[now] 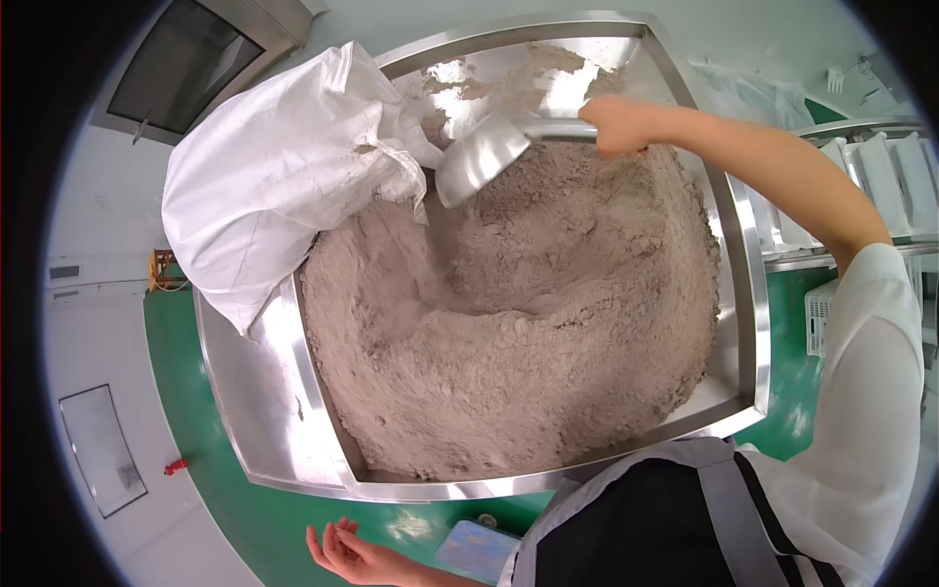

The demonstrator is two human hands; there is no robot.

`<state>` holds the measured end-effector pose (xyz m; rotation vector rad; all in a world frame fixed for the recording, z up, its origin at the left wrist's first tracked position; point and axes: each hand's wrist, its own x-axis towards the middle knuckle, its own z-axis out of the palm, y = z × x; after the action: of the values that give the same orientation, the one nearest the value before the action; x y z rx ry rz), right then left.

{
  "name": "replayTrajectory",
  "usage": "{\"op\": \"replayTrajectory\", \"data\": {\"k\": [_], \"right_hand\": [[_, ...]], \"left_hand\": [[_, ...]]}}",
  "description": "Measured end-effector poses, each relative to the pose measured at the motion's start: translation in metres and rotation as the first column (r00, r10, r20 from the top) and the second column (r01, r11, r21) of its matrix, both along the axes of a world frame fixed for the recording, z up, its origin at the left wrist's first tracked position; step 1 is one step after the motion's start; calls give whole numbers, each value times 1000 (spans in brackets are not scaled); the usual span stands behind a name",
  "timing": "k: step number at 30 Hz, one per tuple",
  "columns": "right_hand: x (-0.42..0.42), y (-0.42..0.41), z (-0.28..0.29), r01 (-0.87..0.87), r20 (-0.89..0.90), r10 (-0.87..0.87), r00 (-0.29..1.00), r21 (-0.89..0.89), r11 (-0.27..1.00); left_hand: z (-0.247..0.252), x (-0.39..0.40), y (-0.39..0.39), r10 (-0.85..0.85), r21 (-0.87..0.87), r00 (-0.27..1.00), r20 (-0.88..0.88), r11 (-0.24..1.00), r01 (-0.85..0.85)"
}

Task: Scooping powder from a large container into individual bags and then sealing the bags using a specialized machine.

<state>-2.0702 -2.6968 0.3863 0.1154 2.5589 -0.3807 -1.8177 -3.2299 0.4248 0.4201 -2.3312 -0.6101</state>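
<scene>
My right hand [623,126] is closed around the handle of a metal scoop [480,158]. The scoop's bowl is tilted beside the mouth of a white sack [271,161], and a hazy streak of powder shows below it. Whether anything is left inside the bowl is hidden. Greyish-brown powder [513,374] is heaped in a large stainless-steel bin [759,352], with a hollow in the middle of the heap. Down at the near side, outside the bin, my left hand [348,554] is held palm up with loosely curled fingers, holding nothing.
The sack leans over the bin's left part, on a steel side shelf [271,396]. On the right stands a metal rack [843,253] with white items. A blue object [480,547] lies on the green floor [198,440] near my left arm.
</scene>
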Motion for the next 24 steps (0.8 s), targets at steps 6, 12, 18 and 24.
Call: {"op": "replayTrajectory", "data": {"k": [6, 12, 18, 24], "right_hand": [[8, -2, -9, 182, -64, -195, 979, -164, 969], [31, -23, -44, 22, 263, 1, 965, -82, 996], [9, -6, -49, -168, -352, 192, 916, 99, 981], [24, -47, -76, 283, 335, -240, 911, -86, 955]], "left_hand": [[2, 6, -2, 32, 12, 999, 3, 999, -32], [8, 9, 2, 24, 8, 1000, -8, 1000, -24], [5, 15, -8, 24, 32, 1000, 14, 999, -24], [0, 5, 10, -45, 81, 998, -31, 996, 48]]}}
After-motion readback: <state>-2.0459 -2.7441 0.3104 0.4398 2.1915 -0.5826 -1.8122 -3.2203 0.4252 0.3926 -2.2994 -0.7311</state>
